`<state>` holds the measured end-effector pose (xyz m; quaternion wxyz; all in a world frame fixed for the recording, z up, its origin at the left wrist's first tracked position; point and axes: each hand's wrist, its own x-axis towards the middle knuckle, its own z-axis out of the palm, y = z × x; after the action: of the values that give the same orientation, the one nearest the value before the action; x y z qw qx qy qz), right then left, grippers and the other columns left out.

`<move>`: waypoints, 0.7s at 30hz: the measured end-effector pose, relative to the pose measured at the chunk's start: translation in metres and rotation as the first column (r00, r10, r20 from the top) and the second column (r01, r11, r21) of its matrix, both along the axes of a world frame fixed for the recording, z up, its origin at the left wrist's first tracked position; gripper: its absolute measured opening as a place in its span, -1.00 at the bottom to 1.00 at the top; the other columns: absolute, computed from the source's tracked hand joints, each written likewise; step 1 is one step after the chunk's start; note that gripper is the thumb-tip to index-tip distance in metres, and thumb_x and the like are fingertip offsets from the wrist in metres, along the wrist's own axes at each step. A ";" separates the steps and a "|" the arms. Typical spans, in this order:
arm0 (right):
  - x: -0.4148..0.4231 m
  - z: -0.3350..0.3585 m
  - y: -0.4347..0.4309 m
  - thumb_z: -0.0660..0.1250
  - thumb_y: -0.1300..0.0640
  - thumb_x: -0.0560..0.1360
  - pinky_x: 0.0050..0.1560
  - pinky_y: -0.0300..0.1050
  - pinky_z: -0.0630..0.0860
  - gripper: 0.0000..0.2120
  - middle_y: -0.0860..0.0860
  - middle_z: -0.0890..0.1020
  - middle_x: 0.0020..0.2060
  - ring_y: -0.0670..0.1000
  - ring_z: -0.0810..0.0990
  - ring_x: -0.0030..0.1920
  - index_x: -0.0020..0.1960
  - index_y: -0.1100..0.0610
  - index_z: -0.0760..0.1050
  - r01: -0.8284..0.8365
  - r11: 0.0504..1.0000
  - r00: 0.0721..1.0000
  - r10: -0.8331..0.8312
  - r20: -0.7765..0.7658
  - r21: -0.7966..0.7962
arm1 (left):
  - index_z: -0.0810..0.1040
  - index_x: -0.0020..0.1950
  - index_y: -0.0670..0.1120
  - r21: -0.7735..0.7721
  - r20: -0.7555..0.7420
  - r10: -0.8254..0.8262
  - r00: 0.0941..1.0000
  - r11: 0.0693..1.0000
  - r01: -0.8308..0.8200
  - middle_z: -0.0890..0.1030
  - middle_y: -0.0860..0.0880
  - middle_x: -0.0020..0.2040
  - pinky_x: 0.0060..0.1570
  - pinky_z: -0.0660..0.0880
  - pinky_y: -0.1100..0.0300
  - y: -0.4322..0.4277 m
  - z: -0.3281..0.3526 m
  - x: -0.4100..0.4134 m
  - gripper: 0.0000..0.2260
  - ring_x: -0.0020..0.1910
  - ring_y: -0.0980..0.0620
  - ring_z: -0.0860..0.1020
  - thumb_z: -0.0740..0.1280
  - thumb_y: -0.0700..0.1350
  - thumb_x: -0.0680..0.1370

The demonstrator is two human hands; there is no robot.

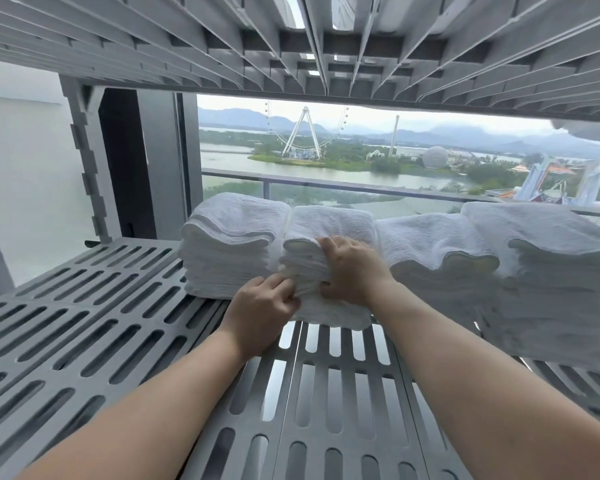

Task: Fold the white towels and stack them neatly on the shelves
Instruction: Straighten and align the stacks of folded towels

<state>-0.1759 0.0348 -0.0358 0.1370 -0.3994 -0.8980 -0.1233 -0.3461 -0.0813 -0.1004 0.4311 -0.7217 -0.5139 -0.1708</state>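
Several stacks of folded white towels stand in a row on a grey slotted shelf [84, 323]. Both hands are on the second stack from the left [329, 223]. My left hand [260, 310] pinches towel layers low on the stack's front, fingers curled into the folds. My right hand [350, 268] grips the front of the same stack higher up, fingers curled over the top layers. Another stack [232, 237] touches it on the left. Two more stacks [430, 240] [551, 271] stand to the right.
A second slotted grey shelf [291, 46] hangs close overhead. The shelf's grey upright post [87, 161] stands at the back left. Behind the towels is a window with a balcony rail [326, 183].
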 end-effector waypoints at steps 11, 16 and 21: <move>0.005 -0.001 -0.014 0.40 -0.13 0.32 -0.07 0.01 0.51 -0.27 0.08 0.60 0.13 0.20 0.63 0.04 0.42 0.05 0.27 0.022 0.990 0.993 -0.005 -0.118 0.137 | 0.61 -0.33 0.01 -0.101 0.116 0.032 0.993 0.995 -0.020 0.54 0.04 -0.27 -0.39 0.44 0.13 0.006 -0.001 -0.001 -0.85 -0.25 -0.04 0.56 0.55 -0.17 0.27; 0.005 -0.017 -0.023 0.40 -0.12 0.33 0.00 0.03 0.48 -0.30 0.07 0.59 0.10 0.19 0.62 0.03 0.39 0.05 0.29 0.036 0.992 0.986 -0.016 -0.168 0.118 | 0.57 -0.34 -0.01 -0.121 0.126 0.092 0.988 0.990 -0.076 0.56 0.02 -0.27 -0.40 0.44 0.12 -0.001 0.004 -0.001 -0.83 -0.25 -0.05 0.57 0.55 -0.17 0.30; 0.007 -0.024 -0.027 0.31 -0.21 0.42 0.46 0.20 0.25 -0.27 0.06 0.50 0.34 0.17 0.47 0.33 0.50 0.00 0.20 -0.012 0.998 0.987 0.021 -0.161 0.056 | 0.50 -0.26 -0.02 -0.153 0.147 0.055 0.988 0.988 -0.032 0.55 0.02 -0.31 -0.47 0.38 0.16 -0.013 0.008 0.007 -0.75 -0.34 -0.07 0.58 0.56 -0.03 0.29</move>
<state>-0.1693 0.0082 -0.0598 0.2211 -0.3967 -0.8836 -0.1138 -0.3389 -0.0941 -0.0924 0.3393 -0.7256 -0.5721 -0.1761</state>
